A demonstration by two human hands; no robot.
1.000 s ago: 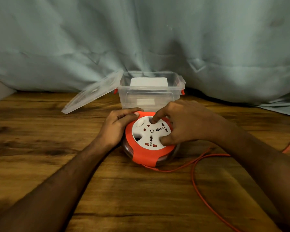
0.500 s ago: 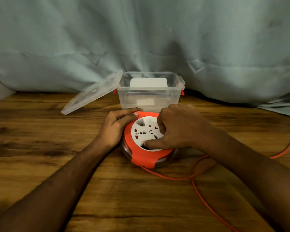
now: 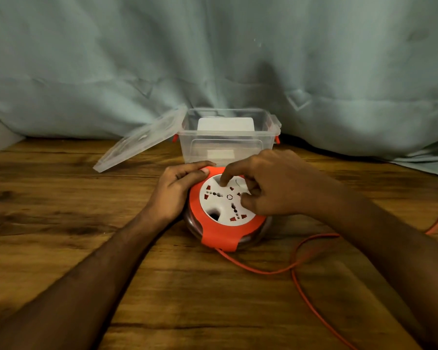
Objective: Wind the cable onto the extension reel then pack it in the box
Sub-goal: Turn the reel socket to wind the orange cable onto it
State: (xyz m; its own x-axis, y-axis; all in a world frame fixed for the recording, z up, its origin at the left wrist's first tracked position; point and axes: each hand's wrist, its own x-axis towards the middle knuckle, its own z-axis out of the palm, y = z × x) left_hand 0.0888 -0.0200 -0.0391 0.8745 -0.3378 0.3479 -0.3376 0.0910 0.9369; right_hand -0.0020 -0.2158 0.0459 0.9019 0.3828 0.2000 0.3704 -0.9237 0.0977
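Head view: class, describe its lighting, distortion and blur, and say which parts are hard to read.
Head view: dim, warm light, corners darker; the wide lens bows the table edge; the right hand and forearms look slightly soft; the clear box and lid show pale sheen, so the white item inside is hard to read; reel and cable stay distinct.

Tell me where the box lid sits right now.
In the head view the clear lid hangs open, tilted, off the left side of the plastic box, its lower edge down at the wooden table.
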